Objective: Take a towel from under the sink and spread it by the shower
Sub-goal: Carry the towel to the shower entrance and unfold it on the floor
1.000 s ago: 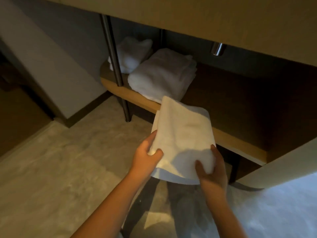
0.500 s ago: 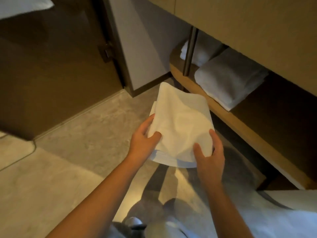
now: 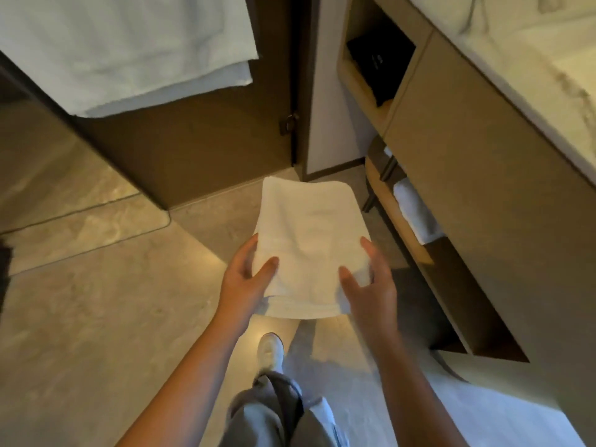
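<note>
I hold a folded white towel (image 3: pixel 309 243) flat in front of me, above the stone floor. My left hand (image 3: pixel 246 279) grips its near left corner, thumb on top. My right hand (image 3: pixel 371 282) grips the near right corner the same way. The towel is still folded in a rectangle and points away from me. The sink cabinet (image 3: pixel 477 175) stands to my right, with its low wooden shelf (image 3: pixel 387 201) beneath.
More white towels (image 3: pixel 416 214) lie on the shelf under the cabinet. A large white towel (image 3: pixel 122 50) hangs at the upper left in front of a brown door (image 3: pixel 200 143). A floor threshold line (image 3: pixel 96 221) runs at left. My leg and white shoe (image 3: pixel 271 350) are below.
I have stood up and turned left, away from the shelf. The towel has come with me, held in both hands; the shelf has slid to the right edge of view.
</note>
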A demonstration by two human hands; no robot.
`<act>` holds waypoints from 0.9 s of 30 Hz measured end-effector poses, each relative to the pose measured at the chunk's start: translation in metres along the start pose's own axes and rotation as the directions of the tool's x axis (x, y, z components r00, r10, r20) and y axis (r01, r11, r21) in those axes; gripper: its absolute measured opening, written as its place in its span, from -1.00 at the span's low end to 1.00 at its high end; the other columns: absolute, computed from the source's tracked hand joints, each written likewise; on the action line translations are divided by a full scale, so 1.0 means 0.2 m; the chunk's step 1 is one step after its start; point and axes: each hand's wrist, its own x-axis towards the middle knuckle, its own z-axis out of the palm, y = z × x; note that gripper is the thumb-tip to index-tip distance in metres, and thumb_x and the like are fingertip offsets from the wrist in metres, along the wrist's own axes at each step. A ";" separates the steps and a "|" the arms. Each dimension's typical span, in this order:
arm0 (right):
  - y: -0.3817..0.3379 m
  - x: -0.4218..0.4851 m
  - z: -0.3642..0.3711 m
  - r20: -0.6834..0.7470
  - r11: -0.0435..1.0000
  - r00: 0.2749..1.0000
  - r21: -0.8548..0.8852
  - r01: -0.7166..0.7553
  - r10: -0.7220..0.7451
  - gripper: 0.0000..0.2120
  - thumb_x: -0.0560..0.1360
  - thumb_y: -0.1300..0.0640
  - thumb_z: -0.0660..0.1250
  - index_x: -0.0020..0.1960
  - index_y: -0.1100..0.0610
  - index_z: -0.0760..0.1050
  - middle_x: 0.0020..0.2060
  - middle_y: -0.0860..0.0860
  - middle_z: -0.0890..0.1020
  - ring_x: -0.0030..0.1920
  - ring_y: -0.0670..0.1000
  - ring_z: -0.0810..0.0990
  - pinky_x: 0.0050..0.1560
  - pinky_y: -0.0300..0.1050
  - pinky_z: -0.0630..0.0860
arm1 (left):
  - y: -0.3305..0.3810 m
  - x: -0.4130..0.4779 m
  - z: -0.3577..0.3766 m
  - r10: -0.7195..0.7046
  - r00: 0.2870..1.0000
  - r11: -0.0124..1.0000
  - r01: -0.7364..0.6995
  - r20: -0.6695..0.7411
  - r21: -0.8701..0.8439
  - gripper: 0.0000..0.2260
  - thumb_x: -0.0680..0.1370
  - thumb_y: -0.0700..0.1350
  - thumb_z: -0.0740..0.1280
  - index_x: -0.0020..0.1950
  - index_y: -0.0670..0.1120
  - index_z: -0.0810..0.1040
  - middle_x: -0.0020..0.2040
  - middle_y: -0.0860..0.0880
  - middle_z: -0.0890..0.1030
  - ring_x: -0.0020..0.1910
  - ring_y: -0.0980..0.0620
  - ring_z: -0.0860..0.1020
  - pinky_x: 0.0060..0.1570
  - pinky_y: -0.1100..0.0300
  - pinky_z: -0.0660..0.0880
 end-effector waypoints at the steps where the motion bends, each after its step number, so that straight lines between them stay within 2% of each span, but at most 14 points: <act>1: -0.07 -0.06 -0.02 0.026 1.000 1.000 -0.008 -0.007 0.007 -0.47 0.44 0.12 0.35 0.33 -0.14 0.25 0.23 -0.02 0.45 0.15 -0.07 0.46 0.07 -0.11 0.52 | 0.05 -0.08 -0.04 -0.004 1.000 1.000 0.004 -0.017 -0.008 -0.62 0.47 -0.22 0.36 0.27 0.01 0.47 0.16 -0.03 0.59 0.04 0.14 0.57 -0.19 0.43 0.53; 4: -0.24 -0.24 -0.08 0.125 0.998 0.992 -0.064 0.029 -0.021 -0.47 0.44 0.10 0.34 0.34 -0.11 0.23 0.22 0.00 0.44 0.12 -0.05 0.49 0.08 -0.03 0.56 | 0.17 -0.33 -0.16 -0.014 0.997 0.999 0.011 -0.072 -0.035 -0.62 0.46 -0.21 0.38 0.24 0.05 0.46 0.15 0.03 0.58 0.04 0.18 0.57 -0.15 0.38 0.54; 7: -0.39 -0.43 -0.09 0.215 0.988 0.970 -0.083 0.134 -0.113 -0.48 0.44 0.12 0.36 0.33 -0.09 0.26 0.25 -0.03 0.42 0.18 -0.08 0.44 0.14 -0.17 0.48 | 0.25 -0.57 -0.29 -0.017 0.993 0.996 0.006 -0.119 -0.091 -0.61 0.49 -0.26 0.34 0.29 -0.03 0.44 0.21 -0.04 0.57 0.13 0.05 0.55 0.04 0.14 0.52; 11: -0.53 -0.69 -0.04 0.318 0.985 0.940 -0.082 0.154 -0.121 -0.49 0.44 0.09 0.36 0.32 -0.14 0.27 0.24 -0.03 0.43 0.17 -0.05 0.44 0.17 0.00 0.48 | 0.29 -0.84 -0.52 -0.022 0.975 0.991 -0.008 -0.220 -0.135 -0.62 0.50 -0.30 0.31 0.31 -0.09 0.42 0.24 -0.08 0.54 0.18 -0.01 0.53 0.15 0.02 0.48; 16: -0.63 -1.07 0.15 0.438 0.953 0.877 -0.125 0.277 -0.198 -0.49 0.45 0.12 0.35 0.33 -0.10 0.27 0.29 -0.03 0.42 0.18 -0.11 0.41 0.19 -0.15 0.40 | 0.21 -1.19 -0.88 -0.052 0.939 0.987 -0.005 -0.340 -0.162 -0.61 0.50 -0.26 0.33 0.31 -0.09 0.41 0.26 -0.10 0.53 0.22 -0.06 0.50 0.25 -0.12 0.43; 18: -0.65 -1.26 0.26 0.473 0.933 0.854 -0.156 0.325 -0.218 -0.50 0.45 0.11 0.35 0.34 -0.09 0.27 0.30 -0.01 0.43 0.20 -0.08 0.41 0.19 -0.14 0.38 | 0.15 -1.33 -1.06 -0.075 0.913 0.981 -0.004 -0.400 -0.195 -0.60 0.49 -0.27 0.34 0.31 -0.10 0.42 0.27 -0.12 0.52 0.25 -0.09 0.48 0.27 -0.15 0.41; 21: -0.67 -1.57 0.45 0.519 0.913 0.819 -0.160 0.375 -0.245 -0.50 0.45 0.11 0.35 0.33 -0.10 0.28 0.29 -0.02 0.44 0.20 -0.07 0.42 0.19 -0.13 0.39 | 0.05 -1.56 -1.36 -0.074 0.881 0.976 -0.033 -0.468 -0.217 -0.64 0.47 -0.25 0.36 0.23 -0.01 0.46 0.26 -0.06 0.52 0.24 -0.04 0.49 0.20 0.00 0.45; 24: -0.68 -1.92 0.66 0.548 0.915 0.800 -0.144 0.378 -0.244 -0.51 0.43 0.12 0.37 0.31 -0.10 0.32 0.27 -0.01 0.47 0.20 -0.02 0.45 0.22 -0.05 0.43 | -0.05 -1.81 -1.68 -0.066 0.853 0.971 -0.063 -0.518 -0.229 -0.65 0.45 -0.20 0.39 0.13 0.15 0.46 0.16 0.10 0.54 0.09 0.21 0.55 -0.07 0.35 0.50; 25: -0.68 -2.03 0.73 0.556 0.916 0.793 -0.129 0.380 -0.250 -0.51 0.42 0.13 0.37 0.30 -0.09 0.33 0.26 0.00 0.48 0.19 -0.02 0.46 0.21 -0.05 0.44 | -0.08 -1.89 -1.80 -0.067 0.843 0.969 -0.071 -0.533 -0.235 -0.65 0.45 -0.19 0.40 0.14 0.15 0.47 0.15 0.11 0.54 0.06 0.25 0.56 -0.13 0.40 0.50; 27: -0.68 -2.24 0.87 0.578 0.921 0.772 -0.088 0.381 -0.264 -0.52 0.42 0.15 0.38 0.29 -0.07 0.35 0.24 -0.02 0.49 0.16 -0.05 0.47 0.13 -0.13 0.43 | -0.14 -2.04 -2.01 -0.072 0.827 0.972 -0.067 -0.557 -0.225 -0.63 0.45 -0.18 0.40 0.21 0.09 0.45 0.20 0.04 0.54 0.11 0.16 0.56 -0.08 0.32 0.51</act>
